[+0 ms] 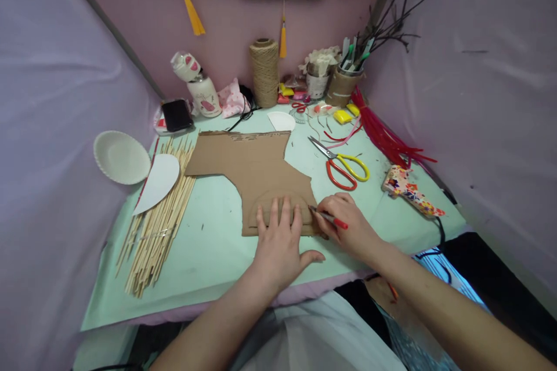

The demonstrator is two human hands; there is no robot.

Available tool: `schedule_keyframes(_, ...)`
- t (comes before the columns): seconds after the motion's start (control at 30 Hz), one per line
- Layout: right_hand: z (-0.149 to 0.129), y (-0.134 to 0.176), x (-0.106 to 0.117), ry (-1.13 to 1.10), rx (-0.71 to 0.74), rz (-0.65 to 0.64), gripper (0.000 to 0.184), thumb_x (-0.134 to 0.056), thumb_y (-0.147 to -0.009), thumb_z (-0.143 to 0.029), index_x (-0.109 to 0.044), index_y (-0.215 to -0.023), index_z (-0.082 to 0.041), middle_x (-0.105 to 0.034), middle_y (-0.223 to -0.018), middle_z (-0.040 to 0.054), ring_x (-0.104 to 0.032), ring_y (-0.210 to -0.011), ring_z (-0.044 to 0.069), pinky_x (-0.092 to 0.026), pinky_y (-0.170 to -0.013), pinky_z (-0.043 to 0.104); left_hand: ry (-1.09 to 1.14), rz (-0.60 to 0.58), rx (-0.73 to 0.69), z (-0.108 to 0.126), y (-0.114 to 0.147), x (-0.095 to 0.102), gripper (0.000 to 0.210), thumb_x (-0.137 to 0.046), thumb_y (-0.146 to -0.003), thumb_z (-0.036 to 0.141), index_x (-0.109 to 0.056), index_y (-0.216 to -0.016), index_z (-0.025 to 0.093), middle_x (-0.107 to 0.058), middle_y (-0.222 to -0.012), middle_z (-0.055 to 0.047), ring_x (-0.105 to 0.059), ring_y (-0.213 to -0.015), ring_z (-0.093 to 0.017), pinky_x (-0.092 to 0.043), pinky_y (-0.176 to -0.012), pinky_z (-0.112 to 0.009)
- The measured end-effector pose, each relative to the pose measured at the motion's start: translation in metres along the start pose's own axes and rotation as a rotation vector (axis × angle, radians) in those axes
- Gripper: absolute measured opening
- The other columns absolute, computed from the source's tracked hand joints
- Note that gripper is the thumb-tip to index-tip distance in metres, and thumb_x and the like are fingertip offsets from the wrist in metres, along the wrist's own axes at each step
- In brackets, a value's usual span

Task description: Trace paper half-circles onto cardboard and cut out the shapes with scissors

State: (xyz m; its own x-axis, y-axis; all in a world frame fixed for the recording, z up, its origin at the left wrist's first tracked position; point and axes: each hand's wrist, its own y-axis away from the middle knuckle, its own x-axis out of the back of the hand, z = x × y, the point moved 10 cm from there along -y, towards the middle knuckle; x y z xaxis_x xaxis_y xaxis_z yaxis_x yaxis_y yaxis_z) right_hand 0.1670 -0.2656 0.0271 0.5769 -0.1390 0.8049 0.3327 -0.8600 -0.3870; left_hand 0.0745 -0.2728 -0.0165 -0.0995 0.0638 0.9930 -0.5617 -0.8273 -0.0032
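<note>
A piece of brown cardboard with an irregular cut outline lies on the table in front of me. My left hand rests flat on its near part, fingers spread, over a faint half-round shape; whether that is a drawn outline or a separate cardboard piece, I cannot tell. In my right hand is a red pen, its dark tip touching the cardboard at the right end of the half-round. Right of the cardboard lie scissors with one red and one yellow handle, blades parted.
Wooden sticks, a white half-circle and a white bowl are on the left. At the back stand a twine spool and a pen holder. Red pipe cleaners and a floral glue gun lie right.
</note>
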Motion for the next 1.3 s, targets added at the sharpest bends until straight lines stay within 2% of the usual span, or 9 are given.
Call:
schedule_keyframes(0.27, -0.016, 0.017, 0.003, 0.021, 0.025, 0.023, 0.014, -0.044, -0.088, -0.012, -0.045, -0.077, -0.021, -0.054, -0.065, -0.0002, -0.051, -0.061, 0.014, -0.036, -0.071, 0.033, -0.016, -0.004, -0.004, 0.001, 0.000, 0.000, 0.090, -0.040, -0.075, 0.073, -0.035, -0.140, 0.012, -0.024, -0.152, -0.020, -0.015, -0.139, -0.038, -0.011, -0.107, -0.066)
schedule_keyframes(0.5, -0.024, 0.024, 0.004, -0.022, 0.038, 0.037, 0.014, -0.046, -0.086, -0.010, -0.042, -0.078, -0.021, -0.054, -0.065, -0.0012, -0.052, -0.060, 0.014, -0.038, -0.071, 0.033, -0.005, 0.003, 0.001, 0.001, 0.000, 0.001, 0.087, -0.038, -0.077, 0.073, -0.035, -0.140, 0.012, -0.025, -0.151, -0.019, -0.015, -0.139, -0.037, -0.009, -0.108, -0.064)
schedule_keyframes(0.63, -0.023, 0.031, 0.019, -0.096, -0.002, 0.141, 0.014, -0.049, -0.085, -0.010, -0.045, -0.082, -0.023, -0.055, -0.067, -0.0016, -0.052, -0.061, 0.014, -0.039, -0.072, 0.034, 0.001, 0.001, -0.001, 0.001, 0.001, 0.002, 0.089, -0.035, -0.076, 0.075, -0.036, -0.139, 0.012, -0.025, -0.151, -0.020, -0.014, -0.139, -0.037, -0.009, -0.108, -0.064)
schedule_keyframes(0.73, -0.016, 0.035, 0.028, -0.106, -0.044, 0.221, 0.017, -0.049, -0.086, -0.008, -0.050, -0.095, -0.023, -0.061, -0.076, 0.0011, -0.055, -0.067, 0.016, -0.039, -0.076, 0.036, 0.005, -0.008, -0.005, 0.001, 0.001, 0.002, 0.090, -0.030, -0.076, 0.076, -0.037, -0.139, 0.012, -0.025, -0.151, -0.020, -0.016, -0.139, -0.038, -0.009, -0.107, -0.065)
schedule_keyframes(0.87, -0.015, 0.030, 0.009, -0.045, -0.028, 0.110, 0.029, -0.045, -0.091, -0.011, -0.050, -0.117, -0.022, -0.068, -0.100, 0.0076, -0.060, -0.097, 0.021, -0.038, -0.084, 0.039, 0.019, -0.020, -0.006, -0.001, 0.001, 0.002, 0.088, -0.028, -0.078, 0.075, -0.036, -0.139, 0.013, -0.024, -0.152, -0.019, -0.016, -0.139, -0.037, -0.011, -0.107, -0.065)
schedule_keyframes(0.97, -0.022, 0.027, -0.006, 0.055, 0.020, 0.035, 0.027, -0.044, -0.092, -0.014, -0.053, -0.117, -0.020, -0.069, -0.109, 0.0081, -0.054, -0.114, 0.023, -0.035, -0.087, 0.038, 0.032, -0.025, 0.003, -0.002, 0.001, 0.002, 0.083, -0.032, -0.080, 0.072, -0.034, -0.141, 0.016, -0.025, -0.152, -0.017, -0.017, -0.139, -0.037, -0.013, -0.107, -0.064)
schedule_keyframes(1.2, -0.028, 0.030, -0.014, 0.143, 0.029, 0.005, 0.029, -0.042, -0.093, -0.014, -0.055, -0.118, -0.016, -0.067, -0.116, 0.0104, -0.051, -0.119, 0.023, -0.031, -0.087, 0.038, 0.091, -0.102, -0.003, -0.005, 0.000, 0.011, 0.080, -0.039, -0.082, 0.065, -0.027, -0.144, 0.014, -0.027, -0.152, -0.017, -0.018, -0.140, -0.035, -0.016, -0.109, -0.059)
schedule_keyframes(1.3, -0.027, 0.030, -0.015, 0.146, 0.027, 0.019, 0.029, -0.042, -0.094, -0.014, -0.055, -0.120, -0.017, -0.069, -0.113, 0.0098, -0.053, -0.115, 0.023, -0.031, -0.085, 0.038, 0.135, -0.149, -0.070, -0.013, -0.007, 0.020, 0.070, -0.039, -0.089, 0.049, -0.020, -0.146, 0.011, -0.034, -0.148, -0.017, -0.026, -0.137, -0.031, -0.021, -0.110, -0.051)
